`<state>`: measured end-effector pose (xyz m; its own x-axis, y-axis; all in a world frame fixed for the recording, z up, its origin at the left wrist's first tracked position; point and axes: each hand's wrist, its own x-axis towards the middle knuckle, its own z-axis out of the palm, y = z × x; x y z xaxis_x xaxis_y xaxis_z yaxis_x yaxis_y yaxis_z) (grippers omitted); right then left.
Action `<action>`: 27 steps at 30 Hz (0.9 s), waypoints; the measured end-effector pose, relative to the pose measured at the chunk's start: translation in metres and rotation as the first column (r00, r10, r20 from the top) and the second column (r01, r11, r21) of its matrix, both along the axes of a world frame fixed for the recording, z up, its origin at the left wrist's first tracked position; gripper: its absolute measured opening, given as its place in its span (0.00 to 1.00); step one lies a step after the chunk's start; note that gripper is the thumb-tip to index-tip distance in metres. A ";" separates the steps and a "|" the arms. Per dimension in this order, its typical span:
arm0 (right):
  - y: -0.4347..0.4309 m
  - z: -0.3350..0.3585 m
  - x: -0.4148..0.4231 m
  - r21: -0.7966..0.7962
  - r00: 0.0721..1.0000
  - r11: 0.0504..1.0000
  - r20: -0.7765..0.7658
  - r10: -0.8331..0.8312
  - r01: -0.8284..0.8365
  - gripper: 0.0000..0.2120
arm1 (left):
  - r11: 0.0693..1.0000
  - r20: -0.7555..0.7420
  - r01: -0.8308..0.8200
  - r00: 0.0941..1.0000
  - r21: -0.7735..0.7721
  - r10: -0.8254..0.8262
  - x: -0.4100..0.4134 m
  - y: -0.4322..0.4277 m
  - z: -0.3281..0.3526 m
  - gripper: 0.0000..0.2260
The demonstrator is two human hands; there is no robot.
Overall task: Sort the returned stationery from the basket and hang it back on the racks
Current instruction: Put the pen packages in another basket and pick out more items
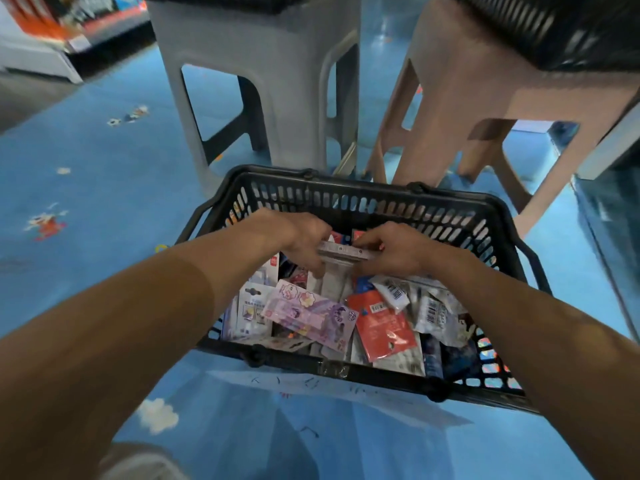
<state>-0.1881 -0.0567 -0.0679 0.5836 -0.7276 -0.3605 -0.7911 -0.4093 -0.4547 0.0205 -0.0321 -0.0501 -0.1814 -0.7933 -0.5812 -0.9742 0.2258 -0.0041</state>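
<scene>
I'm pinching a pale packet (341,253) between left hand (304,239) and right hand (398,251) above the basket (360,184), pink packet (311,315) and red packet (384,329) lying beneath the grip, so I'm judging sorting barely starting, racks unseen.

Hands: 2, the left hand (304,237) and the right hand (391,251).

Stools: 2, one grey stool (277,81) and one pinkish-brown stool (485,81).

Baskets: 1 black basket (346,199) on the floor. A second mesh basket (554,26) sits on the pinkish-brown stool, only partly in frame.

Stationery packets in the floor basket are heaped and overlapping. More than ten, exact count not possible. Told apart among them:
- 1 purple cartoon packet (311,317)
- 1 large red packet (384,329)
- at least 2 clear barcoded packets (394,292)
- 1 pale narrow packet (341,252), pinched between both hands
</scene>
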 end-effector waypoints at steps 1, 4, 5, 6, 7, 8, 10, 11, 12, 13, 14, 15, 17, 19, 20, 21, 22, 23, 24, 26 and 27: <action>0.000 0.001 -0.001 0.023 0.998 0.999 0.057 -0.031 0.029 0.18 | 0.999 -0.019 0.022 1.000 -0.033 -0.023 -0.002 0.000 0.000 0.21; 0.000 0.005 -0.002 0.118 0.976 0.986 0.173 -0.134 0.115 0.17 | 1.000 -0.113 0.003 0.994 -0.024 -0.006 -0.007 0.002 0.008 0.15; 0.000 0.005 -0.004 0.165 0.967 0.977 0.192 -0.169 0.137 0.17 | 1.000 -0.131 -0.004 0.991 0.009 0.005 -0.009 0.002 0.010 0.16; 0.002 0.007 -0.006 0.209 0.963 0.967 0.193 -0.187 0.146 0.20 | 0.999 -0.136 -0.006 0.991 0.044 0.012 -0.011 0.002 0.012 0.16; 0.002 0.008 -0.007 0.246 0.967 0.959 0.169 -0.189 0.145 0.22 | 0.997 -0.134 -0.010 0.991 0.078 0.021 -0.012 0.002 0.012 0.16; 0.002 0.010 -0.009 0.283 0.976 0.950 0.130 -0.174 0.131 0.23 | 0.994 -0.133 -0.018 0.991 0.106 0.032 -0.011 0.001 0.012 0.15; 0.002 0.014 -0.013 0.339 0.994 0.935 0.008 -0.113 0.103 0.21 | 0.989 -0.120 -0.051 0.990 0.141 0.068 -0.003 -0.001 0.011 0.12; 0.002 0.015 -0.015 0.354 0.995 0.930 -0.058 -0.082 0.098 0.21 | 0.987 -0.101 -0.066 0.992 0.148 0.081 0.003 -0.002 0.011 0.11; 0.002 0.016 -0.018 0.361 0.991 0.926 -0.111 -0.077 0.112 0.21 | 0.986 -0.094 -0.078 0.991 0.149 0.093 0.009 -0.002 0.011 0.10; 0.003 0.017 -0.020 0.378 0.986 0.915 -0.130 -0.101 0.143 0.20 | 0.985 -0.093 -0.089 0.990 0.145 0.103 0.013 -0.002 0.011 0.09; 0.004 0.017 -0.021 0.399 0.983 0.900 -0.125 -0.137 0.176 0.18 | 0.986 -0.106 -0.100 0.988 0.136 0.115 0.016 -0.003 0.011 0.08; 0.003 0.018 -0.022 0.408 0.982 0.893 -0.108 -0.158 0.188 0.16 | 0.986 -0.114 -0.107 0.986 0.124 0.121 0.018 -0.003 0.011 0.07; 0.001 0.019 -0.023 0.371 0.985 0.912 -0.062 -0.164 0.175 0.12 | 0.988 -0.139 -0.110 0.982 0.110 0.125 0.019 -0.005 0.010 0.07; -0.001 0.022 -0.024 0.346 0.984 0.923 -0.008 -0.177 0.169 0.11 | 0.987 -0.163 -0.115 0.978 0.114 0.133 0.017 -0.007 0.008 0.07; -0.002 0.024 -0.024 0.345 0.982 0.923 0.014 -0.187 0.171 0.12 | 0.984 -0.181 -0.126 0.972 0.129 0.148 0.017 -0.008 0.006 0.08; -0.003 0.024 -0.024 0.341 0.980 0.924 0.028 -0.195 0.175 0.13 | 0.978 -0.200 -0.142 0.965 0.150 0.171 0.017 -0.008 0.005 0.09; -0.002 0.025 -0.024 0.327 0.979 0.929 0.042 -0.198 0.174 0.14 | 0.973 -0.218 -0.158 0.957 0.170 0.194 0.018 -0.008 0.004 0.10; -0.002 0.026 -0.024 0.306 0.979 0.936 0.047 -0.199 0.176 0.17 | 0.969 -0.230 -0.167 0.951 0.183 0.207 0.018 -0.008 0.004 0.11; -0.001 0.027 -0.023 0.280 0.978 0.943 0.053 -0.204 0.181 0.21 | 0.967 -0.241 -0.169 0.947 0.189 0.212 0.019 -0.008 0.004 0.11; -0.001 0.030 -0.026 0.248 0.971 0.945 0.058 -0.233 0.212 0.31 | 0.963 -0.270 -0.182 0.935 0.197 0.232 0.022 -0.009 0.004 0.13; -0.001 0.033 -0.029 0.263 0.954 0.927 0.066 -0.293 0.266 0.35 | 0.960 -0.287 -0.197 0.925 0.197 0.248 0.024 -0.009 0.004 0.15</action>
